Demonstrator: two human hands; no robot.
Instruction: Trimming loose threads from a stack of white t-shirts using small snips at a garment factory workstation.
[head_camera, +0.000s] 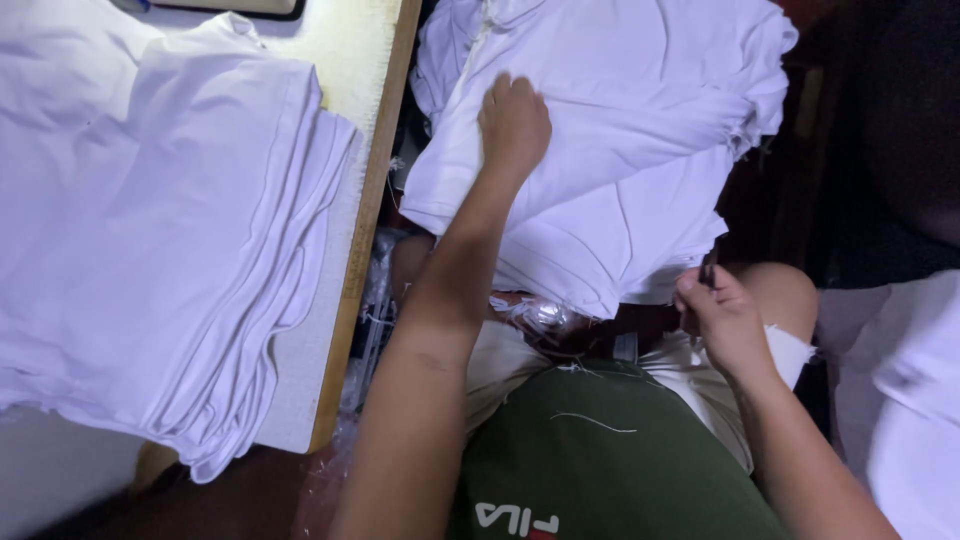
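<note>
My left hand (514, 122) lies palm down on a heap of white garments (620, 140) piled in front of my knees, fingers curled into the cloth. My right hand (722, 318) hovers over my right knee at the lower edge of that heap, closed around a small dark tool (708, 268) whose tip pokes up above the fingers; its kind is too small to tell. Loose white threads lie on my green shirt (600, 450).
A neat stack of folded white garments (150, 230) covers a wooden table (375, 170) on the left. More white cloth (910, 400) sits at the right edge. Crumpled clear plastic (375, 300) lies between the table and my legs.
</note>
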